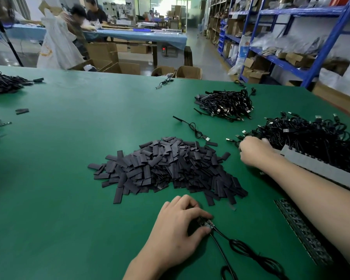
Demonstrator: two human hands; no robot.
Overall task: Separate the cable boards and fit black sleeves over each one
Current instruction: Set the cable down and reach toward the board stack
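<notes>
Curled fingers of the left hand [180,225] are being pressed around a small cable board [205,224] just in front of the pile of black sleeves [166,168], with the palm facing down on the green table [59,178]. The board's black cable [249,251] is being trailed in loops towards the near edge, to the right of the pile. The right hand [255,151] is being reached, forearm outstretched, to the right of the pile, into the edge of a large heap of cables [315,136]. Its fingertips are being hidden by the knuckles, so whether anything is being grasped cannot be told.

A grey strip [319,168] is being overlapped by that forearm, and a dark perforated strip [303,233] is lying to the near right of the pile. A single cable [192,126] is lying just behind the pile, and a smaller cable heap [226,105] farther behind it.

Cardboard boxes [188,72] are standing open beyond the table's far edge, well behind the pile; their contents cannot be made out. Bare green surface is being left to the left of the pile, apart from two loose sleeves [22,111].
</notes>
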